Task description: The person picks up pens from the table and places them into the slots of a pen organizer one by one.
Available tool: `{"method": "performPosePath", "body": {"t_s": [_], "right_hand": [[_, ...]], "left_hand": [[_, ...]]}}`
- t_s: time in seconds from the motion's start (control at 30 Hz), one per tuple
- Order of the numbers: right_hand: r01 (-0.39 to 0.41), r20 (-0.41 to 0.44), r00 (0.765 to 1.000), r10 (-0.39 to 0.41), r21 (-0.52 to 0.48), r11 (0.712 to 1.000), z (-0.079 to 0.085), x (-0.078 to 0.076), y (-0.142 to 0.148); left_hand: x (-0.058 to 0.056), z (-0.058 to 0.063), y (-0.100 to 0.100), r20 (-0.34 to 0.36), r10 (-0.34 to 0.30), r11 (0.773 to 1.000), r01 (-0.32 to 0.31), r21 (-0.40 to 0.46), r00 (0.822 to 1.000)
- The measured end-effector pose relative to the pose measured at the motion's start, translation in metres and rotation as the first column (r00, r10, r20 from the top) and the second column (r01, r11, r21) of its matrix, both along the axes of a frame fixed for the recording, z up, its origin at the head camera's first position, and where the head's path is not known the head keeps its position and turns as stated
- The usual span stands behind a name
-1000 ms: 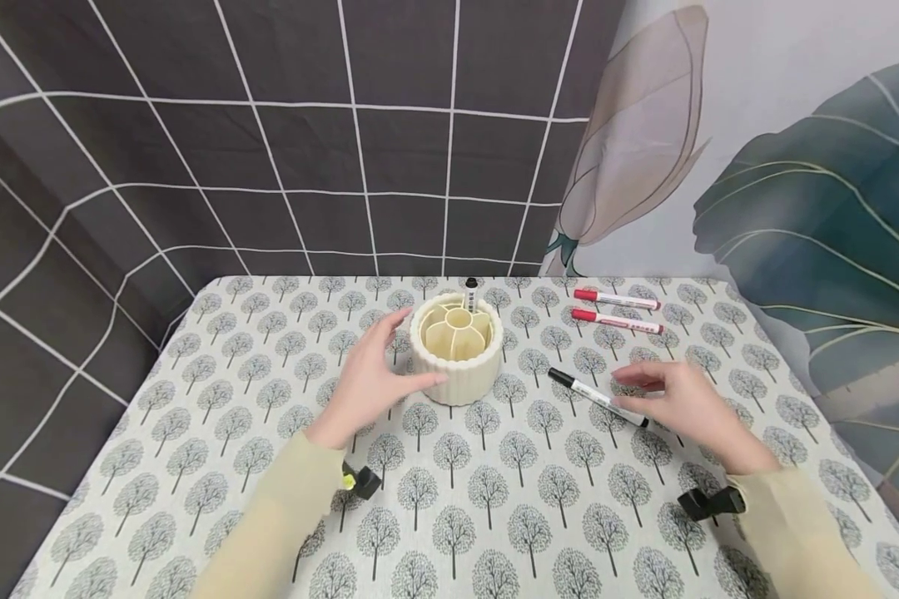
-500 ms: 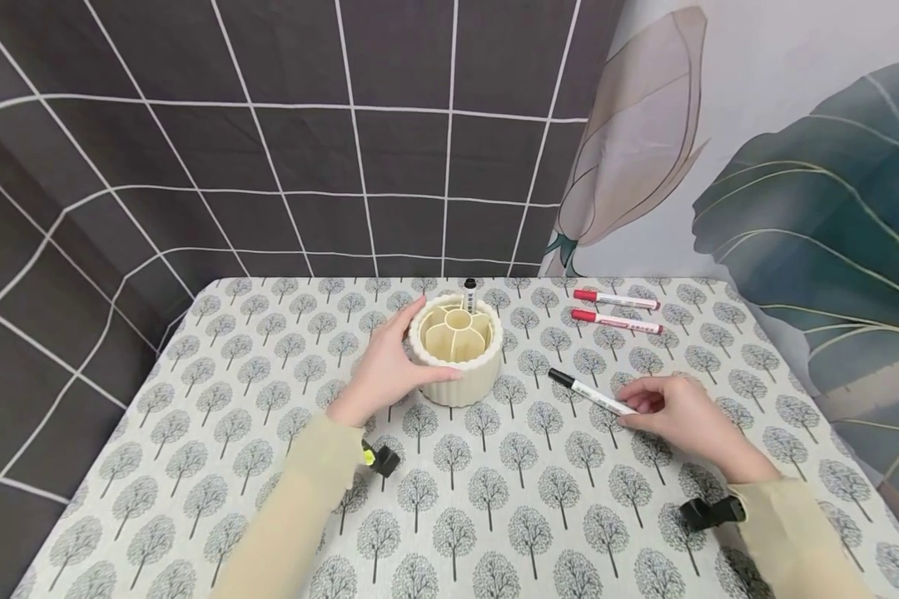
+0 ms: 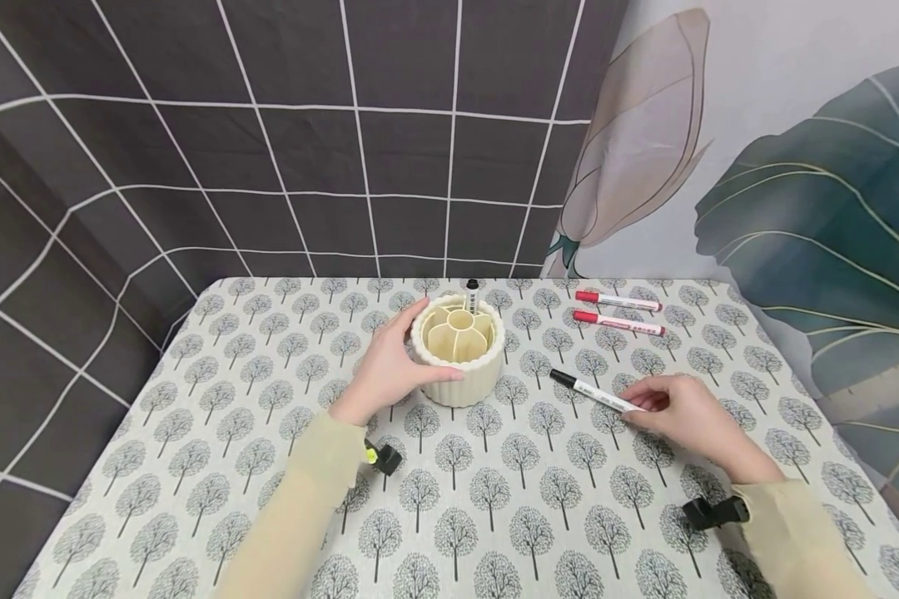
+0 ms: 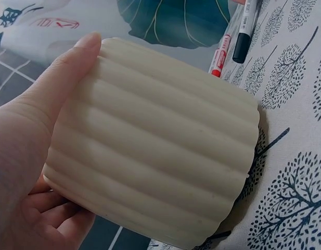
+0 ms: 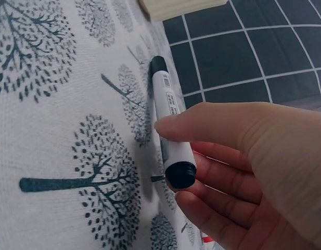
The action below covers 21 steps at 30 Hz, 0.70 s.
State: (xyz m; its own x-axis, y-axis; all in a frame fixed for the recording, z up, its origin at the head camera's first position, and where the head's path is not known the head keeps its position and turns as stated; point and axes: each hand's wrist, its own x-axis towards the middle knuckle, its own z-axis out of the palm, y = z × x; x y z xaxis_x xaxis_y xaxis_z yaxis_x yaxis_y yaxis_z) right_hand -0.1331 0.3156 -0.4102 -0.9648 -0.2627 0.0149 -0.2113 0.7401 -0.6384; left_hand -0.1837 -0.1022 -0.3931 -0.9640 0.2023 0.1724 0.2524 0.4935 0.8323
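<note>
A cream pen holder [image 3: 470, 387] with a scalloped rim and petal-shaped compartments stands upright on the table. One black-capped marker [image 3: 472, 296] pokes up from its back compartment. My left hand [image 3: 389, 366] grips the holder from its left, thumb along the near side; in the left wrist view the ribbed wall [image 4: 155, 140] fills the space beside the thumb. To the right, my right hand [image 3: 689, 416] pinches the rear end of a white marker with a black cap [image 3: 588, 389]. In the right wrist view the thumb lies across that marker [image 5: 164, 96], its cap pointing away.
Two red-capped markers [image 3: 618, 323] lie side by side at the back right. A tree-print cloth [image 3: 487, 532] covers the table. Behind it hangs a dark gridded curtain [image 3: 404, 150], with a leaf-patterned curtain [image 3: 794, 208] at the right.
My left hand has moved right, from beside the holder to a grip on it. My right fingers have closed on the black-capped marker's rear end.
</note>
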Motion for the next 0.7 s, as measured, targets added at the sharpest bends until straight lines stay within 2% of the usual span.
{"method": "performPosePath", "body": {"t_s": [0.2,0.43,0.7], "right_hand": [[0.015,0.028,1.0,-0.013,-0.056,0.998,0.007,0.001,-0.001],[0.001,-0.099,0.995,-0.004,-0.028,1.0,0.012,0.0,0.0],[0.021,-0.188,0.982,-0.024,-0.022,1.0,0.017,0.0,-0.005]], "left_hand": [[-0.001,-0.002,0.0,0.001,0.004,1.0,-0.004,-0.006,1.0],[-0.001,-0.003,0.0,0.003,0.013,1.0,-0.012,-0.013,1.0],[-0.001,-0.001,0.0,0.003,0.015,1.0,-0.015,-0.018,1.0]]}}
